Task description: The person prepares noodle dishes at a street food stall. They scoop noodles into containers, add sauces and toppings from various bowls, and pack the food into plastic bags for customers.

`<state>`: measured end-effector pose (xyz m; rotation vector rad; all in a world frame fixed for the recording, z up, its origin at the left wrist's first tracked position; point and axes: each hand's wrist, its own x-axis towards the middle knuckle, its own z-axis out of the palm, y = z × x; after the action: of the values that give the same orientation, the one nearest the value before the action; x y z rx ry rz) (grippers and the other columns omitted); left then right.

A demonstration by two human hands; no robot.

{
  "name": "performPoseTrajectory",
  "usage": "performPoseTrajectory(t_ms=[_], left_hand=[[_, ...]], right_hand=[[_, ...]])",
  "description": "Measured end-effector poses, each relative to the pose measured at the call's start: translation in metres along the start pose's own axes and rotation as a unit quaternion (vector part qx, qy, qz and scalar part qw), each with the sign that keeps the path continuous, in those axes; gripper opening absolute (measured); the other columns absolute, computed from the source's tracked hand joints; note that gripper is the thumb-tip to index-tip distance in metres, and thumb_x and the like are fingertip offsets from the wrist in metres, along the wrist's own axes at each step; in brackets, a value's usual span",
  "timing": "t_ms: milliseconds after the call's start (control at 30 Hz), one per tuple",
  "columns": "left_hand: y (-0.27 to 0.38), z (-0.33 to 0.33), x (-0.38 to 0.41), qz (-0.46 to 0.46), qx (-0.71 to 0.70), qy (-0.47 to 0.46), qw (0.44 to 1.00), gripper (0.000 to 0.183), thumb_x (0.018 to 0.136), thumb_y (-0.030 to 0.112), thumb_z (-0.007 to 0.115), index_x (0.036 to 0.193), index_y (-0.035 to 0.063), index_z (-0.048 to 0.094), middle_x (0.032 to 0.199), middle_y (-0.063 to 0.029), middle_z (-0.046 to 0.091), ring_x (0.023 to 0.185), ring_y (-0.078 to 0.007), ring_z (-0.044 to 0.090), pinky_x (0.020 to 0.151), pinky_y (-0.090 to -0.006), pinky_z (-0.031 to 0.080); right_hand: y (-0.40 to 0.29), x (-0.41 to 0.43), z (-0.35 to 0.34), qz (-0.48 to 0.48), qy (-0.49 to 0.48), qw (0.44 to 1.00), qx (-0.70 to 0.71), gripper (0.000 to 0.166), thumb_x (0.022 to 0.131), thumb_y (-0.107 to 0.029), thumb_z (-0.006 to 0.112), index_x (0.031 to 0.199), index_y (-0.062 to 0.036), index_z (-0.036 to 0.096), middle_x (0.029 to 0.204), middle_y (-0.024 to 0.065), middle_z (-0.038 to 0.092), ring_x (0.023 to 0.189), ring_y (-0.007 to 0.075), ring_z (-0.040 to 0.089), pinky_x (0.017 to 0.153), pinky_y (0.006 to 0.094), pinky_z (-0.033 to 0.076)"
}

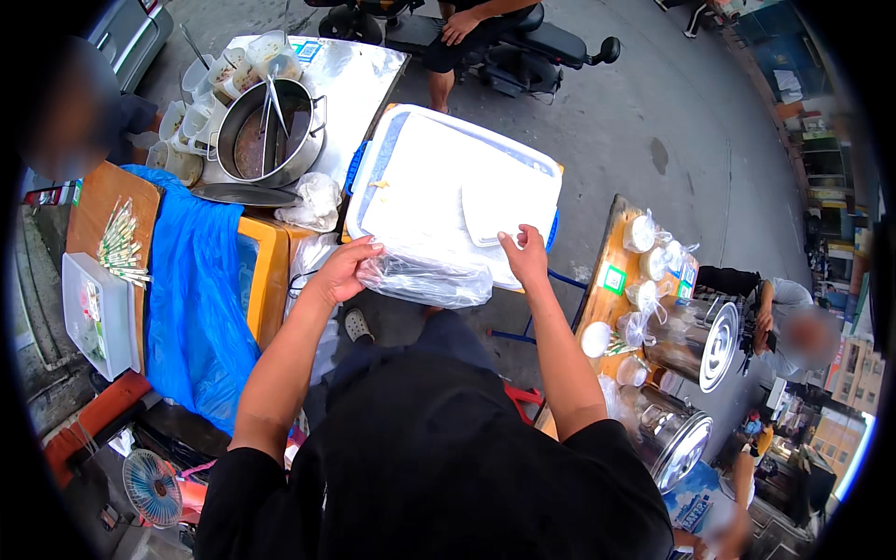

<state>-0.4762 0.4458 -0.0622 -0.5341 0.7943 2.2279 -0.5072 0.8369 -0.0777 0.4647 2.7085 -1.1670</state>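
Observation:
A translucent plastic tub (546, 183) with blue side clips stands before me, with white cloth or sheeting (420, 175) spread over its inside. Along its near edge lies a crumpled clear plastic bag (430, 281); it looks dark underneath. My left hand (341, 271) has thumb and fingers on the bag's left end, some fingertips hidden. My right hand (526, 253) is at the tub's near right corner, thumb and forefinger bent close together beside the edge of a white folded flap (493, 210). Whether these fingers grip the flap is not clear.
Left, a steel divided pot (315, 150) with tongs stands near several condiment tubs (234, 73). Blue plastic sheeting (192, 301) drapes beside wrapped chopsticks (120, 241). Right, a wooden table (595, 301) bears lidded cups and steel containers (689, 336). A person sits by a scooter (539, 42) ahead.

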Motion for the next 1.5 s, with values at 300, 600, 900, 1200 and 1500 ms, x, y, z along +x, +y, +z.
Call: performPoseTrajectory(t_ms=[300,600,900,1200,1500], left_hand=[[0.025,0.086,0.107,-0.014,0.089,0.003,0.996,0.015,0.100,0.019,0.067,0.108,0.0058,0.067,0.099,-0.0009,0.069,0.090,-0.0117,0.066,0.077,-0.0307,0.054],[0.024,0.077,0.182,0.013,0.077,0.122,0.989,0.021,0.101,0.018,0.065,0.116,0.0041,0.063,0.108,-0.0034,0.069,0.095,-0.0152,0.068,0.078,-0.0334,0.056],[0.020,0.107,0.197,0.021,0.100,0.207,0.973,0.025,0.104,0.020,0.059,0.124,0.0061,0.059,0.119,-0.0070,0.068,0.106,-0.0229,0.068,0.087,-0.0411,0.057],[0.019,0.069,0.096,0.253,0.513,0.241,0.784,0.031,0.097,0.030,0.066,0.109,0.0015,0.071,0.094,-0.0107,0.068,0.087,-0.0200,0.066,0.080,-0.0354,0.053],[0.197,-0.207,-0.211,0.354,0.379,0.767,0.377,0.029,0.085,0.021,0.070,0.102,-0.0023,0.071,0.099,-0.0208,0.071,0.098,-0.0358,0.068,0.088,-0.0449,0.054]], right_hand=[[0.041,0.109,0.010,0.123,-0.164,0.941,0.270,0.046,0.088,-0.009,0.079,0.127,0.0031,0.058,0.111,0.0100,0.069,0.101,0.0187,0.066,0.091,0.0317,0.053],[0.051,0.160,-0.140,0.049,-0.128,0.945,0.298,0.040,0.092,-0.005,0.072,0.129,0.0026,0.058,0.119,0.0118,0.071,0.107,0.0191,0.067,0.095,0.0334,0.053],[-0.064,0.146,-0.068,-0.140,-0.368,0.918,0.051,0.047,0.086,-0.012,0.080,0.129,-0.0029,0.064,0.116,0.0055,0.071,0.109,0.0168,0.063,0.098,0.0315,0.048],[-0.022,0.131,0.013,-0.267,-0.142,0.950,-0.080,0.045,0.085,-0.020,0.081,0.121,0.0022,0.067,0.113,0.0171,0.066,0.103,0.0327,0.063,0.094,0.0424,0.051],[0.058,0.097,0.015,0.268,-0.157,0.916,0.255,0.026,0.100,-0.025,0.065,0.115,-0.0049,0.059,0.087,0.0033,0.062,0.074,0.0122,0.060,0.062,0.0249,0.048]])
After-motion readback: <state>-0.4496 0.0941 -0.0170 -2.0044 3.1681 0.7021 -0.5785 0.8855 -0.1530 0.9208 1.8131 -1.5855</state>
